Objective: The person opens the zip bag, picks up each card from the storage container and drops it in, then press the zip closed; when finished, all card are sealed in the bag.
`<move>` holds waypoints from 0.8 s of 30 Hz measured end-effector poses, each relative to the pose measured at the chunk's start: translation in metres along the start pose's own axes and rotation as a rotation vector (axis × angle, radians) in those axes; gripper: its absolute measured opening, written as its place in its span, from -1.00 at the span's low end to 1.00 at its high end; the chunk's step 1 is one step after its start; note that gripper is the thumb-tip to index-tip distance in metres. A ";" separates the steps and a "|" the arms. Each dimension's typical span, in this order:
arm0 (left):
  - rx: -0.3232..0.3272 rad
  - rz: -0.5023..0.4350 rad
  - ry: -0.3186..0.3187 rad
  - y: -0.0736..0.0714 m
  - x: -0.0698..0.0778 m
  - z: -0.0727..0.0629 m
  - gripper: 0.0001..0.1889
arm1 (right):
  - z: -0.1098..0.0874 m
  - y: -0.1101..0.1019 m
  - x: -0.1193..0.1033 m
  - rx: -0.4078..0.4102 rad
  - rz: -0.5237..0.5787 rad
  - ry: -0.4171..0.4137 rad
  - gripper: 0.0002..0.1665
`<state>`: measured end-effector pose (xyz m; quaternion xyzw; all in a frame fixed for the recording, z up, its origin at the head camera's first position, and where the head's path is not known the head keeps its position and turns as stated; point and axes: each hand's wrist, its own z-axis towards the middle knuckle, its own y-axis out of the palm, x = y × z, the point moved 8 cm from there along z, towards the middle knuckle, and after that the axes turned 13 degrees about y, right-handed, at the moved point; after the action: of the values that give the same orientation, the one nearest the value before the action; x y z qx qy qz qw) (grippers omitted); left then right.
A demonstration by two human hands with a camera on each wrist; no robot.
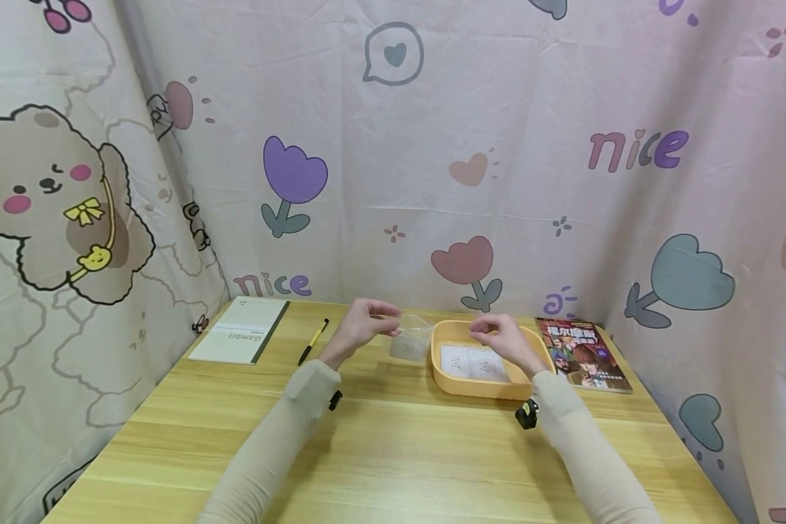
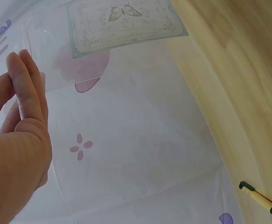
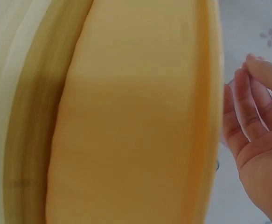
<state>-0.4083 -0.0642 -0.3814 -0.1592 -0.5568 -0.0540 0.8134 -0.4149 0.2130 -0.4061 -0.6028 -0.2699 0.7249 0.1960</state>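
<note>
My left hand (image 1: 370, 324) pinches a clear plastic zip bag (image 1: 419, 327) by its edge, above the table left of the tray. Inside the lower part of the bag lies a pale card (image 2: 129, 23) with a butterfly print and a green border, seen in the left wrist view. Above the yellow tray (image 1: 481, 389) hovers my right hand (image 1: 503, 338). Its thumb and index fingertip come together, the other fingers are loosely extended (image 3: 247, 105), and no held thing shows. White printed cards (image 1: 473, 362) lie side by side in the tray.
A notebook (image 1: 239, 331) lies at the back left, with a yellow and black pen (image 1: 313, 342) beside it. Right of the tray is a colourful comic-style book (image 1: 586, 354). A patterned curtain (image 1: 380, 182) hangs behind the wooden table (image 1: 393, 466).
</note>
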 end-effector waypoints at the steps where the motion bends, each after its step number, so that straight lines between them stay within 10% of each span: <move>1: -0.001 0.003 -0.001 0.000 0.000 0.000 -0.76 | 0.000 0.000 0.003 -0.008 -0.005 0.008 -0.81; 24: 0.004 0.021 -0.004 -0.001 -0.002 0.000 -0.77 | -0.002 0.002 0.064 -0.171 -0.234 0.139 -0.46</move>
<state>-0.4097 -0.0649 -0.3831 -0.1635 -0.5567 -0.0439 0.8133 -0.4251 0.2508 -0.4564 -0.6304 -0.3849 0.6279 0.2453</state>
